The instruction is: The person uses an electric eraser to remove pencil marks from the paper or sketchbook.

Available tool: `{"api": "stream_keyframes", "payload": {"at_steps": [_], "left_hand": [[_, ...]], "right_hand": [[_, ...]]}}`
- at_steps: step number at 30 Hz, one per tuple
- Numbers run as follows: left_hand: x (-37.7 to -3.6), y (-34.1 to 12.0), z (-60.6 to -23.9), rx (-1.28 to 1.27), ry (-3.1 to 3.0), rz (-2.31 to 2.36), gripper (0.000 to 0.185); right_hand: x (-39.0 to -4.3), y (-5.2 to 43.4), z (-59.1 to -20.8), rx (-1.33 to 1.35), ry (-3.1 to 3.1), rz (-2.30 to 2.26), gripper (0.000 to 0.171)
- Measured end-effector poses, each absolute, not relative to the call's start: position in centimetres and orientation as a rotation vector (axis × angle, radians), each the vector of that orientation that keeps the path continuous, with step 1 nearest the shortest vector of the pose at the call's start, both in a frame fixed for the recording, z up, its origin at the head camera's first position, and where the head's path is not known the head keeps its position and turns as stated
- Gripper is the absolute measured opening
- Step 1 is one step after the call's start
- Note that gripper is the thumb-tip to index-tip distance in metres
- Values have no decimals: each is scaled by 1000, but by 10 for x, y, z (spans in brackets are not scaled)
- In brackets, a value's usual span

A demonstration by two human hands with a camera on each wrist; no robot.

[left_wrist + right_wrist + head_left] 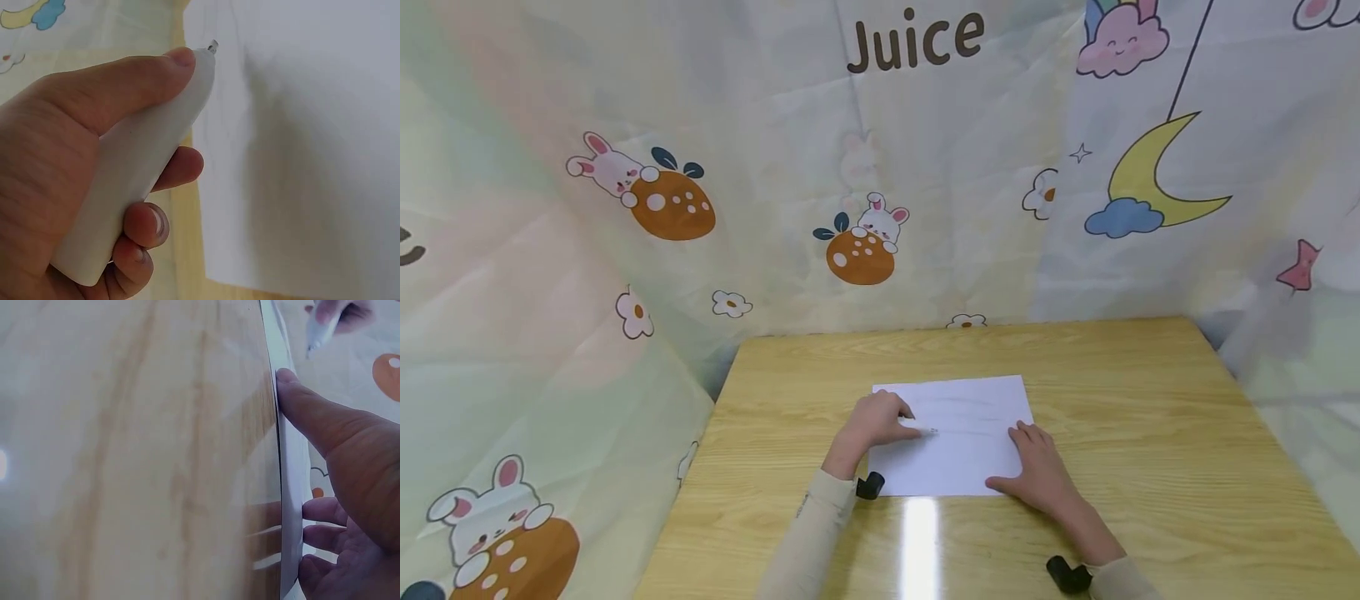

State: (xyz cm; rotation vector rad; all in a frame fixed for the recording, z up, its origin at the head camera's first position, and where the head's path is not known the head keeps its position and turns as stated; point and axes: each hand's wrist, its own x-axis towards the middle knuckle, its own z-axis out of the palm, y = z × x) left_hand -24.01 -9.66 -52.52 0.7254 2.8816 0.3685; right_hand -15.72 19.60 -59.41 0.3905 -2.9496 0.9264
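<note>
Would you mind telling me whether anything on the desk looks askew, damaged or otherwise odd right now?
Nothing stands out. The white sheet of paper lies flat and nearly square to the wooden table, with no tear visible. The left hand grips a white pen over it, and the right hand rests flat on its right edge.

paper [970,446]: white | pen [140,175]: white | table [1150,433]: light woodgrain

Paper [958,433] on table [1150,433] — pen [137,181] upon paper.
</note>
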Motion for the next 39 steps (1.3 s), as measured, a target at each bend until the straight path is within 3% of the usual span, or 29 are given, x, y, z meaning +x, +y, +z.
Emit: {"api": "stream_keyframes", "payload": {"at_steps": [9, 39], "left_hand": [[-236, -113, -532, 679, 2895, 344, 26], [-246, -100, -530, 688, 2928, 188, 28]], "right_hand": [[-157, 195, -588, 411, -2956, 909, 101], [-160, 196, -591, 408, -2957, 900, 102]]}}
